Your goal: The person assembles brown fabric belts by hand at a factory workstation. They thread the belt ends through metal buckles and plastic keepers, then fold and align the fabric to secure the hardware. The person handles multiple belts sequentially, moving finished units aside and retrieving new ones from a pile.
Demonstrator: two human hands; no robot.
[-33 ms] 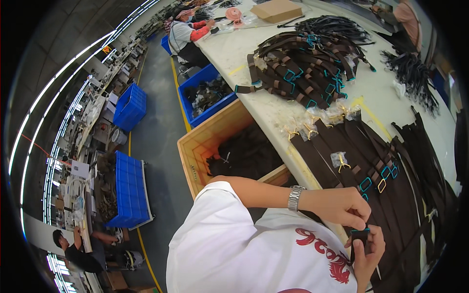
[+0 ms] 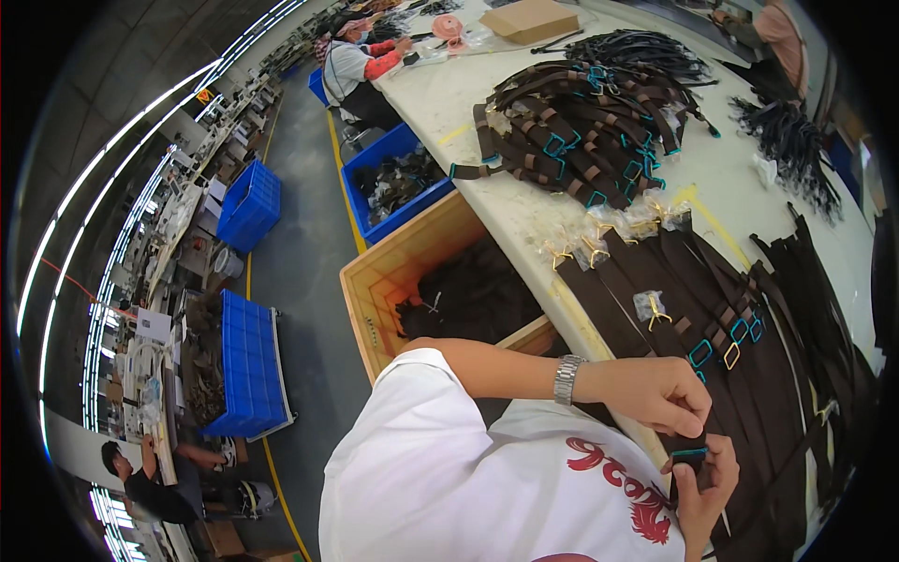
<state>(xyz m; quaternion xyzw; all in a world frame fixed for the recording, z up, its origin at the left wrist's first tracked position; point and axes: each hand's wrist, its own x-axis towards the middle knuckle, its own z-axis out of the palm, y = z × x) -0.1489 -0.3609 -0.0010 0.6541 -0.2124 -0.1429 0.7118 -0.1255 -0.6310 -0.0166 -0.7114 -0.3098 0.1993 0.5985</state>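
Observation:
My left hand (image 2: pixel 651 395), with a metal watch (image 2: pixel 567 379) on its wrist, reaches across from the left. Its fingers are pinched together just above a teal-edged buckle (image 2: pixel 690 453). Dark brown strap shows between those fingertips and the buckle, though the grip itself is partly hidden. Below it, my right hand (image 2: pixel 709 487) clasps the folded strap end at the buckle, thumb in front and fingers behind. On the table beside both hands lie long brown straps (image 2: pixel 749 412), some with teal rectangular buckles (image 2: pixel 700 353) and one with a gold buckle (image 2: pixel 731 356).
A tangled heap of buckled straps (image 2: pixel 581 140) covers the table's far part. Wrapped gold hooks (image 2: pixel 595 251) lie nearer. An orange bin (image 2: pixel 375 281) with dark material stands against the table, a blue crate (image 2: pixel 361 183) beyond it. A co-worker (image 2: pixel 361 70) sits at the far edge.
My left fingertips have lifted slightly off the buckle's edge. The buckle has tipped and sits a little lower in my right hand, with more strap showing above it.

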